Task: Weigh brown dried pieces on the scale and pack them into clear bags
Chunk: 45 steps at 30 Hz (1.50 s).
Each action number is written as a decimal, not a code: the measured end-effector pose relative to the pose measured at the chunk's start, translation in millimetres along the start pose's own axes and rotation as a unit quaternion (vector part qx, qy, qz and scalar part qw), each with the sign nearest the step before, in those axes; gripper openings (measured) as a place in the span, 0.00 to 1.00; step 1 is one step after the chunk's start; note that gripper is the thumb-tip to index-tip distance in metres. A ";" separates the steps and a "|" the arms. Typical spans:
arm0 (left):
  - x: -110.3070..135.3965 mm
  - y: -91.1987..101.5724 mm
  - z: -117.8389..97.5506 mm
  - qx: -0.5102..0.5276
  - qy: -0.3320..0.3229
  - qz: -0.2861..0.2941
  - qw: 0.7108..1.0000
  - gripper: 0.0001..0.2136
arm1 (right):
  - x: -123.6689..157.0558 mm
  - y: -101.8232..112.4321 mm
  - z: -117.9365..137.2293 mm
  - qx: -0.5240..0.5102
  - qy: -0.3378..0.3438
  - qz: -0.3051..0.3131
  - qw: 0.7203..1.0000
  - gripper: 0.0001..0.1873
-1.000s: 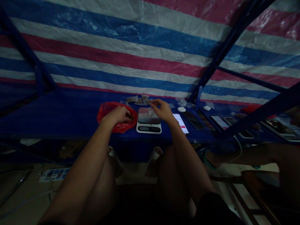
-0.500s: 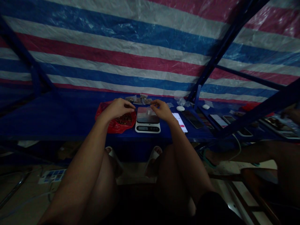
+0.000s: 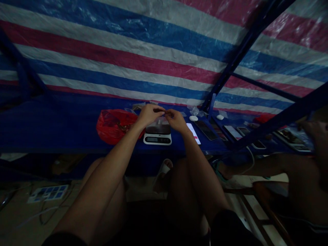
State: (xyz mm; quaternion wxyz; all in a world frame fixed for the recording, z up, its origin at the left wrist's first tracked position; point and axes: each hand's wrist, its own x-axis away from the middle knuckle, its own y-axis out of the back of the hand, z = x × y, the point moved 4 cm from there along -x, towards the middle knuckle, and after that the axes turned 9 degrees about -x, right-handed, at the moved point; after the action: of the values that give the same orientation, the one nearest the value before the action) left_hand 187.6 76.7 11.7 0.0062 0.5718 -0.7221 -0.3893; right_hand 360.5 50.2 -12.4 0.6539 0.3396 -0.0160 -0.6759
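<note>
Over the kitchen scale (image 3: 157,139) my two hands meet, fingertips close together. My right hand (image 3: 176,119) is closed in a pinch on a small clear plastic bag (image 3: 160,120), which hangs above the weighing plate and shows only faintly. My left hand (image 3: 150,114) has its fingers pinched at the bag's top; what they hold is too small to make out. Left of the scale lies an open red plastic bag (image 3: 109,125) with small brownish pieces (image 3: 124,127) inside, partly covered by my left forearm.
Filled little bags (image 3: 138,106) lie behind my hands. To the right are a lit phone (image 3: 194,133), a white oval case (image 3: 193,118) and a dark phone (image 3: 206,130). A blue metal post (image 3: 225,77) slants up there. Another person's hand (image 3: 316,131) is at far right.
My left hand has moved right, from beside the red bag to my right hand's fingertips above the scale. The view has shifted slightly. My right hand keeps its pinch.
</note>
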 end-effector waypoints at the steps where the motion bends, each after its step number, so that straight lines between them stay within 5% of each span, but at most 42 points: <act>1: -0.1 -0.7 0.3 -0.006 -0.006 -0.001 1.000 0.09 | 0.3 0.9 -0.9 0.001 -0.001 -0.001 1.000 0.13; 15: 2.9 -7.0 2.6 -0.017 -0.024 0.017 0.999 0.13 | 4.4 1.6 14.6 0.020 -0.019 0.021 0.999 0.15; 34: 10.5 -6.1 9.8 -0.063 -0.042 0.063 0.995 0.12 | 1.0 3.1 -17.8 0.166 -0.075 0.084 0.980 0.11; 41: 18.3 41.6 5.3 -0.121 0.010 0.047 0.991 0.13 | 1.7 5.1 -18.9 0.178 -0.073 0.081 0.978 0.09; 45: 40.4 72.2 32.1 -0.200 0.123 0.230 0.944 0.07 | 2.0 5.5 -19.2 0.187 -0.075 0.077 0.976 0.09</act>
State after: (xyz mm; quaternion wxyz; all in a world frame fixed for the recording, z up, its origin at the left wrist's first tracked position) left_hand 99.8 64.0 12.8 0.2988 0.4204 -0.7350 -0.4401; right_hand 374.7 55.8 -25.5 0.6254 0.4021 -0.2174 -0.6324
